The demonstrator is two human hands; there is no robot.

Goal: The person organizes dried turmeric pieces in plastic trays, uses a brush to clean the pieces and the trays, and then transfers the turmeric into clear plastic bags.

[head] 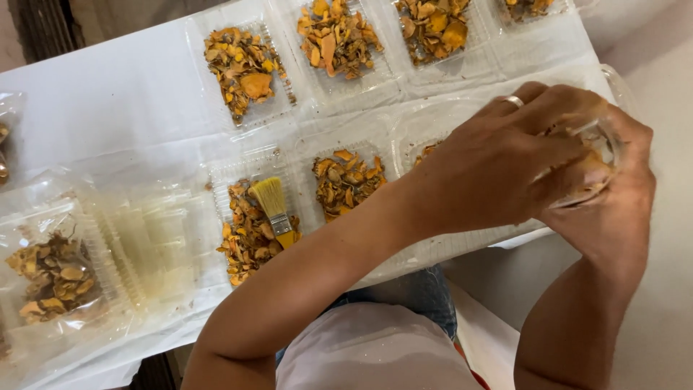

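My left hand (pixel 498 162), a ring on one finger, reaches across from the lower left and closes over a small clear plastic container (pixel 603 148) with orange dried pieces inside. From below and the right, my right hand (pixel 617 206) cups the same container. It is held just off the table's right edge, above an open clear tray (pixel 433 123) that my left hand mostly hides.
Several open clear trays of orange dried slices (pixel 242 68) lie in two rows on the white table (pixel 108 108). A small brush (pixel 274 209) with pale bristles rests on one pile. At the left are a stack of empty clear containers (pixel 148 242) and a filled one (pixel 54 278).
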